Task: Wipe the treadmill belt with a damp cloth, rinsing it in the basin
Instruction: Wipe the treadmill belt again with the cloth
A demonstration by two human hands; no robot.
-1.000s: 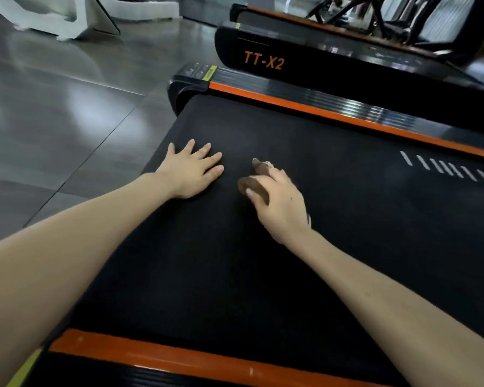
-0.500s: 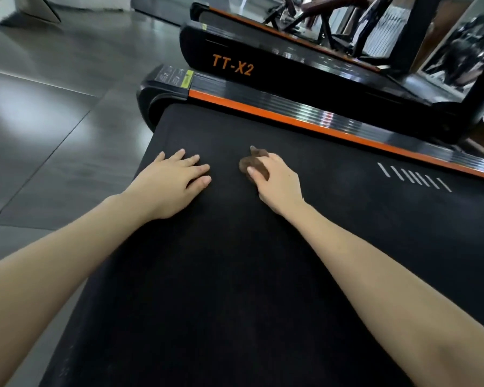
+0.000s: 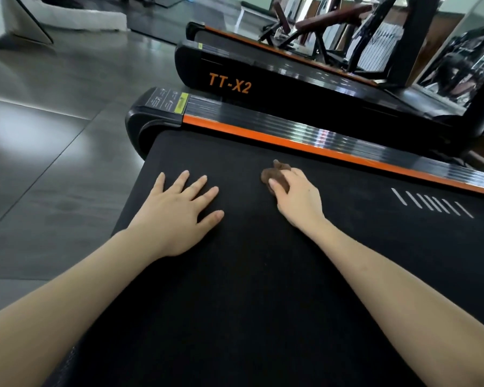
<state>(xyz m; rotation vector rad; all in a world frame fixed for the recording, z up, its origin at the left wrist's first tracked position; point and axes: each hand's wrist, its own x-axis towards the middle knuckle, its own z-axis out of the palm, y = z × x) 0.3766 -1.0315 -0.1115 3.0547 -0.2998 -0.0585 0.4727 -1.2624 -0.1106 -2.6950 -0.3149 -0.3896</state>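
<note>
My right hand (image 3: 296,196) has its fingers curled over the cloth (image 3: 274,174), a small brown wad pinned to the belt (image 3: 235,303), with my thumb against its near side. The cloth pokes out just past my fingertips, on the far side of the belt and close to the orange side rail (image 3: 291,143) without touching it. My left hand (image 3: 179,216) lies flat on the belt with its fingers spread and holds nothing. It sits just left of the cloth, nearer the belt's rounded end, and I think it is only bracing me. The belt runs lengthwise from left to right in front of me, so I am reaching across its width. The long stretch to my right, toward the white stripes (image 3: 430,203), looks like the ground left to cover. I judge the next stroke belongs to my right hand, dragging the wad back toward me or sideways along the rail. I cannot see the basin from here.
</note>
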